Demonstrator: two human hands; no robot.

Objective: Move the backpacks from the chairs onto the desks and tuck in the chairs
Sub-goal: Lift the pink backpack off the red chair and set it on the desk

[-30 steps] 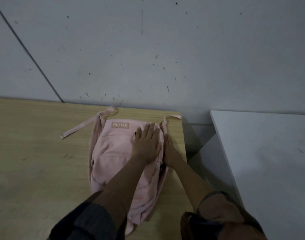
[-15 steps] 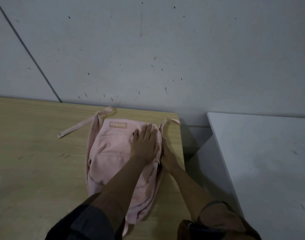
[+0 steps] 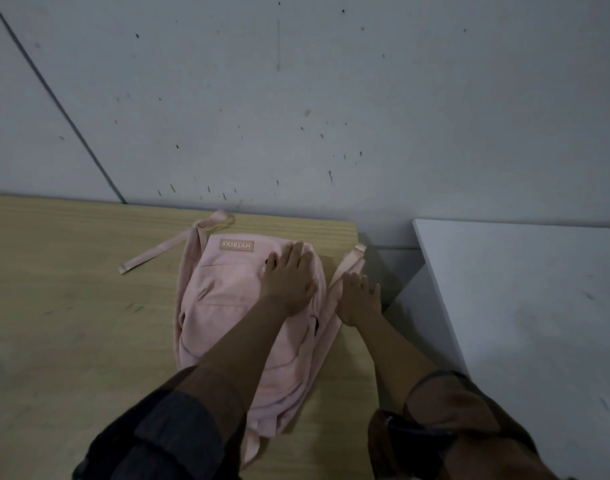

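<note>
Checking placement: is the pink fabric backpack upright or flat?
Flat: the pink fabric backpack lies front-up on the wooden desk, left hand resting on it.

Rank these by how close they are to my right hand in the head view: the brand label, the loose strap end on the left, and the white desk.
From the right hand:
1. White desk, just right.
2. Brand label, on the backpack, left.
3. Loose strap end, far left on the wooden desk.
</note>
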